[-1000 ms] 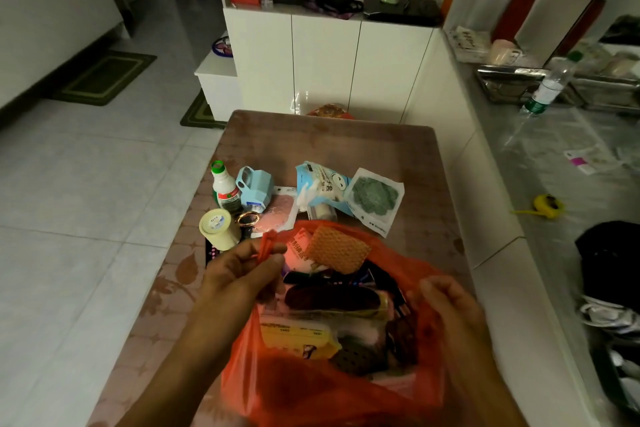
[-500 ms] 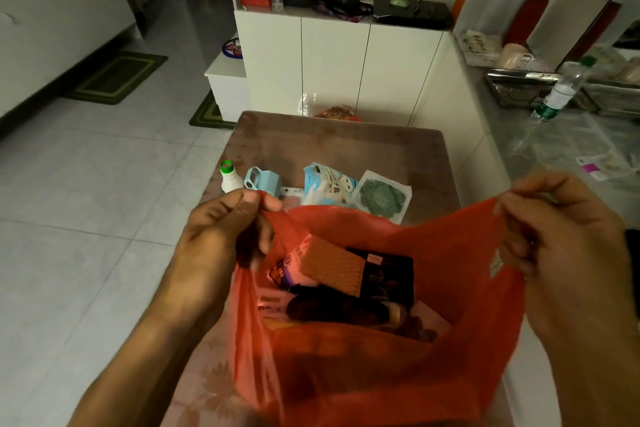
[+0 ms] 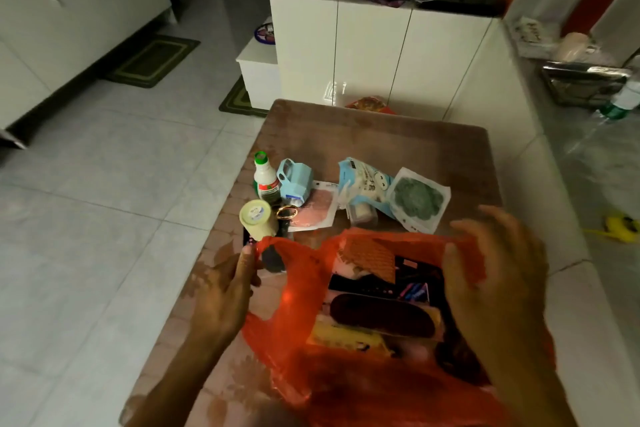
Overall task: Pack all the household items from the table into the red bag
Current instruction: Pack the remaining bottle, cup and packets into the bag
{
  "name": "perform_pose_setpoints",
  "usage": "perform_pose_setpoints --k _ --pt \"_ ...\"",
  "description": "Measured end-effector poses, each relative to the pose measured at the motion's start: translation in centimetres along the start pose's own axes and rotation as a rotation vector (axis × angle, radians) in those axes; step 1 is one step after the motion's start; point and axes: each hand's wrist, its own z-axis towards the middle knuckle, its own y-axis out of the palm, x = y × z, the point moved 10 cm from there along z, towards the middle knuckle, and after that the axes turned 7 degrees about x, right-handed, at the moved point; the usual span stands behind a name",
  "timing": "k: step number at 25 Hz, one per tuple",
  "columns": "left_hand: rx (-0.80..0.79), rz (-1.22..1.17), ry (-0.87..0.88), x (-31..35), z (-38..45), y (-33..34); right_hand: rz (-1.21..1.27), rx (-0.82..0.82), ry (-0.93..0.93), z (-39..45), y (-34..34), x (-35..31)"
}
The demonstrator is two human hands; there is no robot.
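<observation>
The red bag (image 3: 298, 333) lies open on the near part of the brown table (image 3: 398, 135), holding several packed items, among them an orange waffle-pattern pack (image 3: 370, 253). My left hand (image 3: 225, 291) pinches the bag's left handle. My right hand (image 3: 498, 274) grips the bag's far right rim. Behind the bag lie a green-capped bottle (image 3: 266, 180), a blue mug-shaped item (image 3: 294, 180), a pale yellow roll (image 3: 258, 218), a pink pouch (image 3: 317, 208), a light blue packet (image 3: 363, 184) and a green scrubber pack (image 3: 419, 201).
White cabinets (image 3: 374, 52) stand behind the table. A counter (image 3: 595, 163) runs along the right with a yellow tape measure (image 3: 621, 224) and a water bottle (image 3: 623, 100). Tiled floor (image 3: 104, 201) lies to the left, with green mats.
Both hands have lowered the bag from its raised, stretched position back onto the table. The items behind it show again. My right hand moved inward to the bag's rim.
</observation>
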Motion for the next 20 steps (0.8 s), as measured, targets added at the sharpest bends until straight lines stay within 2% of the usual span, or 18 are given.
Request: perform_pose_setpoints --k 3,5,7,9,11,13,15,18,20 --pt "0.087 0.004 0.061 -1.4 4.3 0.3 0.249 -0.083 -0.183 -3.1 4.5 -6.2" --pt "0.083 -0.083 0.022 -3.1 8.4 1.5 0.394 -0.202 -0.164 -4.7 7.3 -7.6" --pt "0.055 0.007 -0.019 -5.3 12.7 3.8 0.382 -0.308 -0.123 -6.2 9.8 -7.3" --pt "-0.046 0.252 -0.048 -7.6 16.3 7.1 0.306 -0.359 -0.099 -7.6 11.7 -6.1" --pt "-0.248 0.452 -0.021 -9.7 18.2 11.0 0.273 -0.365 -0.066 -8.7 12.6 -4.7" --pt "-0.372 0.549 0.073 -10.7 19.1 13.5 0.245 -0.334 -0.013 -9.6 13.1 -3.0" --pt "-0.404 0.535 0.134 -11.1 19.9 14.3 0.233 -0.315 0.048 -10.1 13.2 -2.0" --pt "-0.346 0.447 0.021 -11.0 20.8 12.9 0.221 -0.347 0.115 -10.7 13.3 -1.3" --pt "-0.164 0.316 0.022 -9.4 20.0 9.2 0.226 -0.375 0.111 -11.1 13.0 -1.6"
